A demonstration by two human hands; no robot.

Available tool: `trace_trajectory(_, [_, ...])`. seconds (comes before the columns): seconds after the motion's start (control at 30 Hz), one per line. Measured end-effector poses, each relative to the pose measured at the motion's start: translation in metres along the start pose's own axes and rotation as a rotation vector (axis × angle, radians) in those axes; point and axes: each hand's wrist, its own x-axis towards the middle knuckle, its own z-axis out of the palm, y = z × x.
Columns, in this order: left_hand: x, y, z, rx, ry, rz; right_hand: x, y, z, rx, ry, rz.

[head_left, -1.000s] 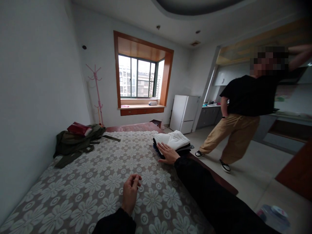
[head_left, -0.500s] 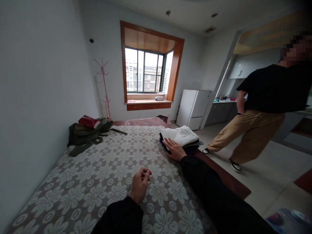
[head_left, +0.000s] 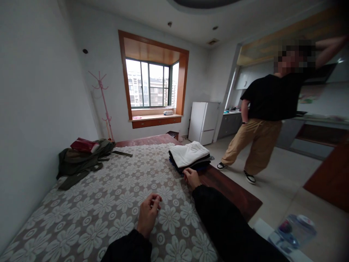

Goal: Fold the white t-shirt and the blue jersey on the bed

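Since a moment ago our right hand (head_left: 191, 178) has slid off the folded clothes stack (head_left: 188, 156) and now rests loosely curled on the bed (head_left: 89, 214), just beside the stack's near edge. Our left hand (head_left: 148, 215) lies nearer us than the stack, fingers curled, grasping nothing. Beyond the stack, another person (head_left: 267, 112) stands.

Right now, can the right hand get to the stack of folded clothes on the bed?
Probably yes. The right hand lies on the flowered bed cover just in front of the stack of folded clothes, fingers loosely curled and holding nothing. Only bare cover shows between them. The left hand rests further back.
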Motion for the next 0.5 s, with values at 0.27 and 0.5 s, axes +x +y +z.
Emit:
trace_trajectory(0.27, [0.0, -0.003, 0.001, 0.033, -0.002, -0.012, 0.01, 0.004, -0.04, 0.334, -0.113, 0.386])
trace_trajectory(0.5, [-0.001, -0.004, 0.001, 0.028, 0.001, -0.032, 0.005, -0.007, -0.05, 0.736, -0.264, 0.544])
